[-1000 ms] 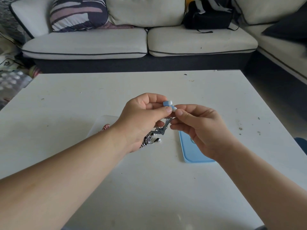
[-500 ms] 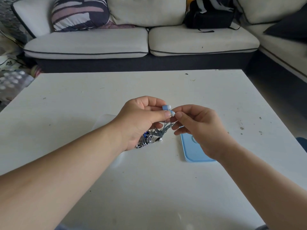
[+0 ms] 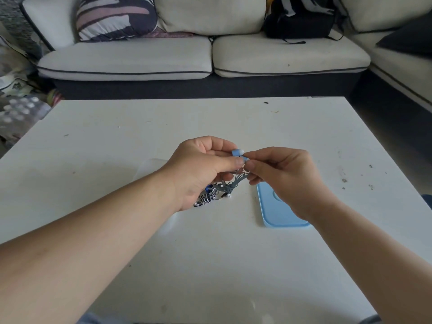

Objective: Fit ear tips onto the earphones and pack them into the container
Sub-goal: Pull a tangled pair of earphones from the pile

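Above the white table (image 3: 140,127), held clear of the surface: blue earphones (image 3: 238,152), two buds side by side, the upper one poking out past the knuckles. Gripped by left hand (image 3: 201,169), fingers curled, thumb pressed at the lower bud. Pinched from the opposite side by right hand (image 3: 285,178), thumb and forefinger closed on that same lower bud; ear tip too small to make out. Below the hands, grey cable (image 3: 230,184) hanging in loops toward a black-and-white braided bundle (image 3: 205,198) lying on the table. Just right of that, flat under the right wrist: light-blue lid (image 3: 278,211). Behind the left forearm, partly hidden: clear container (image 3: 152,163). Beyond: pale sofa (image 3: 131,59), striped cushion (image 3: 114,17), black bag (image 3: 299,19)
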